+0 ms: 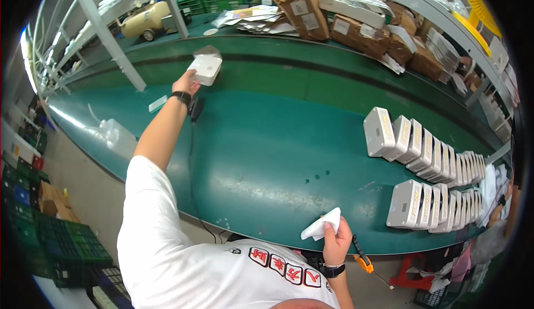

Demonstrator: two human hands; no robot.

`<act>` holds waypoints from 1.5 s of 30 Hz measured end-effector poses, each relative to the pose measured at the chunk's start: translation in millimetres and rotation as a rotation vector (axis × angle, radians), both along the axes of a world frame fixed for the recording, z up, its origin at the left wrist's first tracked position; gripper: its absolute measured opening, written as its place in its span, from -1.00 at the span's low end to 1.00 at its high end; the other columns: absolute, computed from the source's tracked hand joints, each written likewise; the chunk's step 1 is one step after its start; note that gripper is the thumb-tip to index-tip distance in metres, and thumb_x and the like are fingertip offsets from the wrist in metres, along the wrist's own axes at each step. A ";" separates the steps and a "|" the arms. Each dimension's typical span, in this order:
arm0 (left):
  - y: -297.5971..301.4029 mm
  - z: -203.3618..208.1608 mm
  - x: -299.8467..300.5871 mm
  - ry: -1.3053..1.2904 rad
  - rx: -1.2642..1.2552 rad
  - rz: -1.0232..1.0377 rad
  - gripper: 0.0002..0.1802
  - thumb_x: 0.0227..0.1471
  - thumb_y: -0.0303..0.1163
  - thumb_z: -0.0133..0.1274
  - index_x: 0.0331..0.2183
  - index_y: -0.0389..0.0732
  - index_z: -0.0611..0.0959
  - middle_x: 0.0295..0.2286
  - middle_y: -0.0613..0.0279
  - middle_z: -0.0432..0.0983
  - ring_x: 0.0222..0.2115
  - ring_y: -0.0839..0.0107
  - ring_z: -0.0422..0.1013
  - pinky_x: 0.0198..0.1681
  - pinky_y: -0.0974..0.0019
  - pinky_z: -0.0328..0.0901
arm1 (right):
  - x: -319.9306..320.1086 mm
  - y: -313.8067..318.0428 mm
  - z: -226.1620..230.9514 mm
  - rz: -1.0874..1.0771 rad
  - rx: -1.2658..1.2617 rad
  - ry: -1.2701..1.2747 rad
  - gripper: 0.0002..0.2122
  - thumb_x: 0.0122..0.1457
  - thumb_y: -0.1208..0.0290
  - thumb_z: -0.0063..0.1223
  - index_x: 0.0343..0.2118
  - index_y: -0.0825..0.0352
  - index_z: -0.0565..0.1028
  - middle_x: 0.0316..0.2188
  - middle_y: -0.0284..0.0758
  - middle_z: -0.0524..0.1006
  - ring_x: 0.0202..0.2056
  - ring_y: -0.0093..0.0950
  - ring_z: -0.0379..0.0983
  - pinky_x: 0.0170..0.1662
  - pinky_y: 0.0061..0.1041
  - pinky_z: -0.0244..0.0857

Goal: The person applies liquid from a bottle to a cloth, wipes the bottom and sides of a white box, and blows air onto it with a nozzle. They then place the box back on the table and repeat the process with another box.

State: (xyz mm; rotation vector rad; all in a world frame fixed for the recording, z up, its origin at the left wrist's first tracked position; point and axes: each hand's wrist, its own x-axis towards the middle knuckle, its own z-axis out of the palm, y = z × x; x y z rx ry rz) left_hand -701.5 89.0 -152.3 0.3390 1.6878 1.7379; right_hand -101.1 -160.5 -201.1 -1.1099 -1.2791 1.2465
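My left hand (187, 83) is stretched far out over the bench and grips a white box-shaped device (206, 70) with rounded corners. A thin greyish see-through piece (208, 52) shows at the device's far side; whether it is attached I cannot tell. Close to my body, my right hand (337, 243) pinches a folded white cloth or tissue (324, 224) above the bench's near edge. A black object with a cord (195, 109) lies just below my left hand. To the right, two rows of similar white devices (410, 139) stand on edge, packed side by side.
The green bench (261, 159) has a conveyor-like strip (267, 67) along its far side. A plastic bottle (118, 136) lies at left, near a grey post (105, 31). Brown parcels (361, 35) fill the back. An orange-handled screwdriver (364, 263) is by the near edge. Another person's arm shows far right.
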 end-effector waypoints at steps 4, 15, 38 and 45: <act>-114.5 14.4 2.9 0.460 0.030 0.092 -0.47 -0.19 -0.15 0.35 -0.28 -0.37 0.60 -0.48 0.13 0.53 -0.54 0.41 0.47 -0.43 0.50 0.39 | -7.1 1.4 5.8 -0.009 -0.001 0.034 -0.86 0.16 0.59 -0.01 -0.24 0.49 0.49 -0.34 -0.35 0.48 -0.33 -0.59 0.37 -0.23 -0.62 0.25; -221.5 24.9 100.8 1.174 -0.249 0.150 -0.26 -0.15 -0.18 0.35 -0.04 -0.39 0.38 -0.14 0.11 0.42 -0.27 0.40 0.39 -0.22 0.39 0.32 | -2.2 -1.0 1.8 0.044 -0.010 0.040 -0.79 0.20 0.56 -0.02 -0.11 0.49 0.45 -0.24 -0.31 0.56 -0.25 -0.62 0.42 -0.14 -0.62 0.28; 189.7 -107.5 -65.1 -0.185 0.259 -0.175 -0.41 0.10 0.06 0.04 0.04 -0.11 0.45 -0.12 0.10 0.54 -0.30 0.07 0.53 -0.40 0.04 0.45 | 5.5 4.2 14.6 0.010 -0.020 -0.003 -0.89 0.14 0.60 0.02 -0.28 0.48 0.51 -0.34 -0.29 0.48 -0.34 -0.55 0.41 -0.27 -0.59 0.28; 222.9 -98.6 -58.3 -0.041 0.274 -0.315 -0.46 0.01 0.18 0.09 -0.20 -0.09 0.61 -0.42 0.21 0.59 -0.62 0.28 0.40 -0.63 0.31 0.28 | 7.0 0.2 13.9 0.079 -0.044 0.024 -0.88 0.17 0.58 0.01 -0.26 0.47 0.52 -0.29 -0.28 0.49 -0.28 -0.54 0.43 -0.22 -0.58 0.30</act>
